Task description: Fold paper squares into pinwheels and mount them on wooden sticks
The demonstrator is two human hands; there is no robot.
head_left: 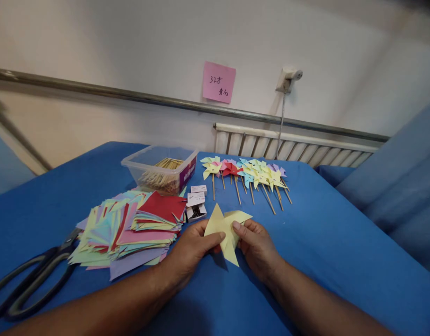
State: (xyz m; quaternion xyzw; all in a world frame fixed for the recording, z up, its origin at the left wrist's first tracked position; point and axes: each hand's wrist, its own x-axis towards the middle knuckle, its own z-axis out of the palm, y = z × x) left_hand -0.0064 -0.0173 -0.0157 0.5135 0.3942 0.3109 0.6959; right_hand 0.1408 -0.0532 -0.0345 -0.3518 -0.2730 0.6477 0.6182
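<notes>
Near the blue worktop's (323, 242) front edge, left hand (192, 249) and right hand (257, 247) each close a pinching grip on the folded yellow paper (225, 228). Beyond, a clear tub (131, 164) holds wooden sticks (162, 177) — beside it, a small open box (196, 212) with dark contents.

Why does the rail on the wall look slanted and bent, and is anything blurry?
Head view: the wide lens bows and tilts the rail; light is soft and even, no glare, only a faint shadow under the yellow paper held by the left hand and right hand; the dark bar at the far left is blurred.
</notes>
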